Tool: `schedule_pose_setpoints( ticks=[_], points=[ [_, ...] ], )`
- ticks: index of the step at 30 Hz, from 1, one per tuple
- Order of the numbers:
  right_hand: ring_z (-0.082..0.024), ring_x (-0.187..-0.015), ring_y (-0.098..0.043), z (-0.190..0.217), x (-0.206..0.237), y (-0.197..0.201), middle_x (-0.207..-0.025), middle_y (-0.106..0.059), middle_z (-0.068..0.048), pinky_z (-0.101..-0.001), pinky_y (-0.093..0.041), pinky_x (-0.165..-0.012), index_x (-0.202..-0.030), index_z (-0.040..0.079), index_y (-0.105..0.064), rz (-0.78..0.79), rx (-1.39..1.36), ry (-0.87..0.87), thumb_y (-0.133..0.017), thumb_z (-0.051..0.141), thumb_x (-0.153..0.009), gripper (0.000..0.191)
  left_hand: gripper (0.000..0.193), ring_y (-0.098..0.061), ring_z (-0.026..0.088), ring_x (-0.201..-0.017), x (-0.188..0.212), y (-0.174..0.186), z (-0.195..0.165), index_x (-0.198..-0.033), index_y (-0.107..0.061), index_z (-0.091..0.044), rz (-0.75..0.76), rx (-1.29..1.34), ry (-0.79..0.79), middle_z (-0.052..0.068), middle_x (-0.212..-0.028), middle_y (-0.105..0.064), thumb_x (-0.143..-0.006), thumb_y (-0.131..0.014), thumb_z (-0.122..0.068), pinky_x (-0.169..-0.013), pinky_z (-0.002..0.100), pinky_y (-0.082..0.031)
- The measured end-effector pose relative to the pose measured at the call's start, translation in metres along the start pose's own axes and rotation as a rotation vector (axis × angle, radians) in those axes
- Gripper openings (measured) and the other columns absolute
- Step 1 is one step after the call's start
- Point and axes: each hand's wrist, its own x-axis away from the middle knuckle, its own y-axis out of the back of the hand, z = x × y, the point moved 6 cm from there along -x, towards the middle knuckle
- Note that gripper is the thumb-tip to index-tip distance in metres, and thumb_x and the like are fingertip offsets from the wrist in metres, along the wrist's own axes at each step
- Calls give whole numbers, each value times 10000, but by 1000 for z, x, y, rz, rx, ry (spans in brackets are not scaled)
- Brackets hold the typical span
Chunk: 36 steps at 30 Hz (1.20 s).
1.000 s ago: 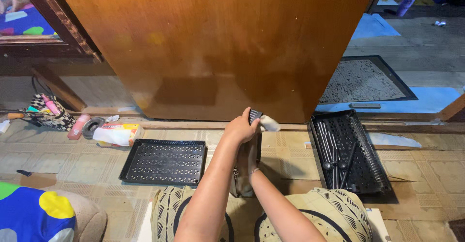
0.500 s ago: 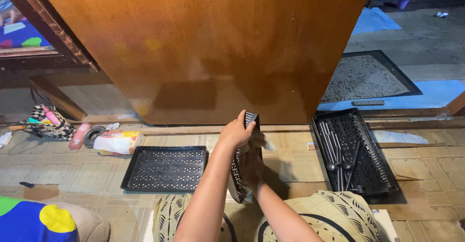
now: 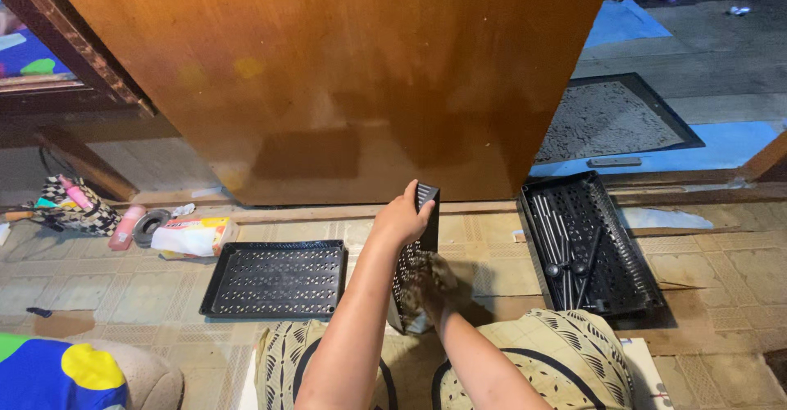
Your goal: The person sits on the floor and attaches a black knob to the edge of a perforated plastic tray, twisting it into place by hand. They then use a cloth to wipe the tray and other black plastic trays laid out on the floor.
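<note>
1. Head view: black perforated seedling tray (image 3: 412, 258) stood on edge on the tiled floor (image 3: 98, 283), between the knees, long axis running away from the body toward the brown wooden panel (image 3: 328, 74).
2. Left hand (image 3: 402, 217) clamped over the tray's top far corner, fingers wrapped around the rim; a firm grasp, judging by the curl.
3. Right hand (image 3: 428, 283) low against the tray's right face, near the floor end. Partly blurred and covered with something mottled, maybe a cloth or scrub pad; cannot tell whether fingers closed on it or just pressed flat.
4. Key relation: tray face vertical, just left of the right hand; top edge directly under the left palm. Left hand higher and farther out, right hand lower and closer in. Both touching the same tray.
5. Second black perforated tray (image 3: 275, 279) lying flat on the floor to the left, well apart from both hands.
6. Third black tray (image 3: 611, 287) flat to the right, holding dark rod-shaped tools (image 3: 566, 250); nearer the right hand, not touched.
7. Far left, near the panel's foot: white plastic packet (image 3: 193, 236), pink bottle (image 3: 125, 228), checkered pouch (image 3: 70, 205). Grey mat (image 3: 607, 119) beyond the panel, upper right.
</note>
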Motion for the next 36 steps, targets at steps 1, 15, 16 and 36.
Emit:
schedule_pose_setpoints(
  ticks=[1, 15, 16, 36],
  points=[
    [-311, -1045, -541, 3, 3, -1, -1225, -570, -161, -414, -471, -849, -1342, -2, -504, 44, -47, 8, -570, 154, -1006, 375, 772, -597, 378, -1243, 1, 1, 0, -1603, -258, -166, -6, -1, -3, 187, -1363, -618, -973, -472, -556, -1021, 480, -477],
    [-222, -863, -614, 5, -1, -43, -1068, -676, -131, -372, -520, -714, -1292, -5, -624, 335, -631, 27, -623, 45, -988, 308, 766, -632, 376, -1198, -2, 7, -3, -1619, -237, -156, -2, -35, 44, 192, -1291, -669, -989, -445, -541, -1003, 476, -498],
    [-220, -902, -620, 11, 1, -36, -1098, -675, -126, -373, -522, -753, -1302, -2, -610, 312, -457, 64, -615, 58, -989, 319, 768, -636, 382, -1193, -3, 7, -2, -1621, -239, -153, -4, -35, 42, 199, -1285, -674, -992, -444, -542, -1004, 477, -499],
    [-212, -1162, -616, -19, -21, -31, -1296, -626, -75, -377, -490, -1027, -1365, 57, -520, 57, -484, 198, -471, 308, -1035, 417, 764, -635, 394, -1184, -14, 8, 14, -1611, -252, -150, -46, -52, 54, 216, -1274, -665, -990, -429, -560, -996, 477, -500]
  ],
)
